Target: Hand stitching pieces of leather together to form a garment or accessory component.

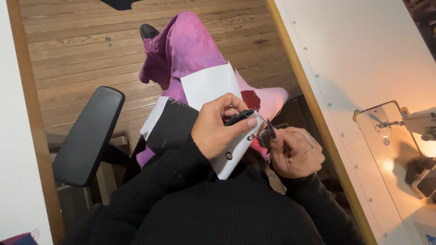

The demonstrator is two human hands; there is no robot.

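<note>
My left hand (217, 129) grips a white fabric strip (236, 147) with two metal snaps, thumb pressing its upper end against a dark piece. My right hand (295, 152), wearing a ring, is closed around a small dark pointed tool (271, 129) whose tip sits at the strip's top edge. A white and black fabric panel (190, 106) lies over my lap, along with a dark red patch (251, 100). My legs in pink trousers (184, 45) stretch out over the wooden floor.
A white sewing table with a wooden edge (318, 118) runs along the right, carrying a sewing machine (420, 124) under a warm lamp. A black chair armrest (88, 136) is at my left. A black shoe (148, 31) shows by the floorboards.
</note>
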